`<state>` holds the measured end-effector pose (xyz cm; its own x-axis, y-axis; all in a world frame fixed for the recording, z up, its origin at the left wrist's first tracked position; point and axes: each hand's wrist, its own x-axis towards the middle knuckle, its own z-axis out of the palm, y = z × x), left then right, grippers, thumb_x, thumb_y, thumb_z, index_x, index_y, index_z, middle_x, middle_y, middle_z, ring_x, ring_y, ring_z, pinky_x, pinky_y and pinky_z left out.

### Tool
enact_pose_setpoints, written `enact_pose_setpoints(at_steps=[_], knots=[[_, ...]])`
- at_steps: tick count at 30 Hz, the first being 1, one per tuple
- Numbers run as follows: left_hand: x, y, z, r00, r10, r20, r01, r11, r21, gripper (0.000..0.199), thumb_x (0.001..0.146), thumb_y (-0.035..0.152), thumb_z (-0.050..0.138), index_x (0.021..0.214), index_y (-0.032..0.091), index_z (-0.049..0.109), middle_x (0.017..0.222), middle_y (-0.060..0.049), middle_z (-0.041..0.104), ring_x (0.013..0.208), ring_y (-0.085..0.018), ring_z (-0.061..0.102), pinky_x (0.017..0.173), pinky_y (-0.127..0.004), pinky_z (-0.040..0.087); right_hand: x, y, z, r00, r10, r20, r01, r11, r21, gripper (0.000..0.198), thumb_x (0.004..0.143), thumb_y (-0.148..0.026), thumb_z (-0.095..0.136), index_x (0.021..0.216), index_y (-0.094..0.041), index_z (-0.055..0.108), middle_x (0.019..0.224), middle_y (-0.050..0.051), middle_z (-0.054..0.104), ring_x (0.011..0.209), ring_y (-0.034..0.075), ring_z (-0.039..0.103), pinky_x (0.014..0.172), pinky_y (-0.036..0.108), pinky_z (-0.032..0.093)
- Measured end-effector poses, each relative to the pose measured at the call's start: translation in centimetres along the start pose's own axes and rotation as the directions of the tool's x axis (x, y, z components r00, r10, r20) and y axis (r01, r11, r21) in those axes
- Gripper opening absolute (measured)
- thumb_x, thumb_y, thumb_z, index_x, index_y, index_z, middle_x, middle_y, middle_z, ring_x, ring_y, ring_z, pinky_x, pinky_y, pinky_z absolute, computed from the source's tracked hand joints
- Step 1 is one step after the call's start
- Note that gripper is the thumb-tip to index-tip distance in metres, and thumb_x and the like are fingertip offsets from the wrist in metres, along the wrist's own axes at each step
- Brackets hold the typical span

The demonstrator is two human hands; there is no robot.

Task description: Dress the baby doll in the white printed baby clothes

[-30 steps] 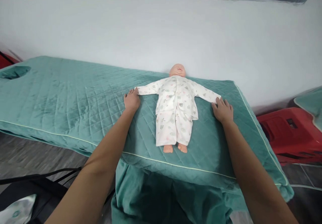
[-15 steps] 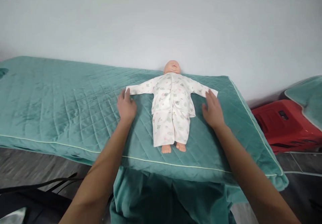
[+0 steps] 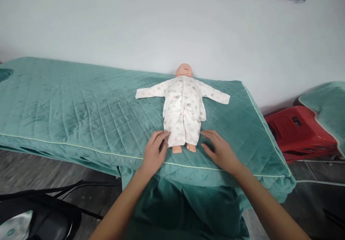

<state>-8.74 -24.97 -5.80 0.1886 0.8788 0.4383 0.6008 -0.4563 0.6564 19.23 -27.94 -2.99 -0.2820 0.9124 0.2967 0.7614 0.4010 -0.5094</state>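
Note:
On its back lies a baby doll [image 3: 184, 71], dressed in a white patterned shirt [image 3: 183, 94] with long sleeves spread to both sides. Matching white trousers [image 3: 178, 128] cover its legs, and two bare feet poke out at the bottom. My left hand [image 3: 156, 150] is beside the left trouser leg, its fingers parted and curved, fingertips at the fabric's edge. On the other side my right hand [image 3: 219, 150] has thumb and fingers apart, close to the right trouser leg. Whether either hand touches the cloth is hard to tell.
The doll rests on a bed with a green quilted cover [image 3: 102, 117], against a white wall [image 3: 134, 27]. A red plastic stool or crate [image 3: 302, 132] stands at the right under green cloth. Black furniture with a cable [image 3: 54, 204] is at lower left.
Both hands have moved from the sleeve ends down and inward to the lower trouser legs. The doll's sleeves are now free of them. The view has shifted slightly.

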Motion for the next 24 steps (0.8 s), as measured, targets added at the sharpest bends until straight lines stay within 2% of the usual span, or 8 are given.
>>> enact_pose_setpoints(at_steps=[3, 6, 8, 10, 13, 18, 21, 24], knots=[[-2.4, 1.2, 0.3, 0.997, -0.074, 0.003, 0.073, 0.995, 0.067, 0.031, 0.095, 0.025, 0.051, 0.125, 0.03, 0.06, 0.113, -0.008, 0.064, 0.107, -0.024, 0.064, 0.093, -0.044, 0.055, -0.5, -1.9, 1.4, 0.994, 0.107, 0.021, -0.105, 0.992, -0.075, 0.026, 0.094, -0.03, 0.057, 0.119, -0.024, 0.057, 0.116, 0.012, 0.066, 0.108, 0.031, 0.064, 0.086, 0.048, 0.057], [-3.6, 2.4, 0.3, 0.99, -0.122, -0.069, 0.128, 0.988, 0.083, 0.028, 0.095, 0.027, 0.053, 0.122, 0.03, 0.059, 0.107, -0.007, 0.063, 0.102, -0.025, 0.064, 0.089, -0.044, 0.057, 0.0, -2.8, 3.4, 0.986, 0.157, -0.048, -0.162, 0.978, -0.131, 0.023, 0.093, -0.028, 0.055, 0.115, -0.022, 0.056, 0.107, 0.012, 0.066, 0.102, 0.031, 0.063, 0.082, 0.045, 0.054], [-3.7, 3.5, 0.2, 0.986, -0.102, -0.131, 0.114, 0.99, 0.087, 0.024, 0.096, 0.027, 0.052, 0.119, 0.029, 0.06, 0.106, -0.007, 0.064, 0.102, -0.025, 0.063, 0.088, -0.044, 0.056, 0.4, -2.8, 4.3, 0.981, 0.169, -0.096, -0.18, 0.977, -0.115, 0.022, 0.094, -0.025, 0.052, 0.115, -0.021, 0.056, 0.105, 0.012, 0.066, 0.1, 0.03, 0.063, 0.082, 0.043, 0.053], [-3.3, 4.9, 0.0, 0.99, -0.038, -0.133, 0.056, 0.99, 0.132, 0.024, 0.096, 0.026, 0.052, 0.118, 0.028, 0.06, 0.111, -0.009, 0.065, 0.107, -0.027, 0.062, 0.093, -0.047, 0.054, 0.7, -2.6, 4.6, 0.972, 0.197, -0.132, -0.205, 0.977, -0.055, 0.019, 0.093, -0.022, 0.049, 0.11, -0.02, 0.057, 0.101, 0.011, 0.067, 0.096, 0.028, 0.063, 0.081, 0.041, 0.052], [-2.1, 7.0, 0.0, 0.999, 0.04, -0.028, -0.034, 0.981, 0.191, 0.026, 0.095, 0.025, 0.053, 0.119, 0.029, 0.062, 0.119, -0.009, 0.066, 0.112, -0.029, 0.061, 0.096, -0.049, 0.051, 0.8, -2.8, 4.0, 0.962, 0.221, -0.158, -0.206, 0.972, 0.109, 0.016, 0.091, -0.021, 0.049, 0.103, -0.022, 0.058, 0.093, 0.007, 0.067, 0.086, 0.024, 0.063, 0.077, 0.037, 0.051], [0.3, 9.1, 0.3, 0.997, 0.022, 0.077, -0.032, 0.992, 0.123, 0.021, 0.097, 0.032, 0.055, 0.115, 0.027, 0.063, 0.115, -0.008, 0.069, 0.111, -0.028, 0.062, 0.093, -0.046, 0.05, 0.5, -4.8, 1.1, 0.96, 0.197, -0.199, -0.129, 0.941, 0.313, 0.008, 0.093, -0.023, 0.052, 0.095, -0.022, 0.06, 0.085, 0.002, 0.066, 0.075, 0.019, 0.06, 0.071, 0.032, 0.048], [1.5, 10.0, 0.8, 0.991, -0.025, 0.129, 0.016, 0.998, 0.064, 0.019, 0.096, 0.032, 0.058, 0.113, 0.026, 0.063, 0.109, -0.005, 0.071, 0.107, -0.025, 0.064, 0.09, -0.043, 0.05, 0.7, -5.5, -0.2, 0.96, 0.173, -0.222, -0.086, 0.931, 0.355, 0.009, 0.095, -0.023, 0.052, 0.093, -0.023, 0.061, 0.084, 0.001, 0.065, 0.074, 0.017, 0.06, 0.072, 0.03, 0.048], [2.6, 10.8, 1.2, 0.985, -0.069, 0.158, 0.055, 0.994, 0.092, 0.015, 0.093, 0.029, 0.062, 0.107, 0.024, 0.064, 0.1, -0.003, 0.072, 0.1, -0.024, 0.067, 0.088, -0.04, 0.049, 1.0, -5.4, -0.9, 0.961, 0.099, -0.259, -0.02, 0.957, 0.29, 0.011, 0.096, -0.021, 0.052, 0.095, -0.022, 0.063, 0.083, 0.001, 0.063, 0.075, 0.016, 0.059, 0.072, 0.029, 0.048]])
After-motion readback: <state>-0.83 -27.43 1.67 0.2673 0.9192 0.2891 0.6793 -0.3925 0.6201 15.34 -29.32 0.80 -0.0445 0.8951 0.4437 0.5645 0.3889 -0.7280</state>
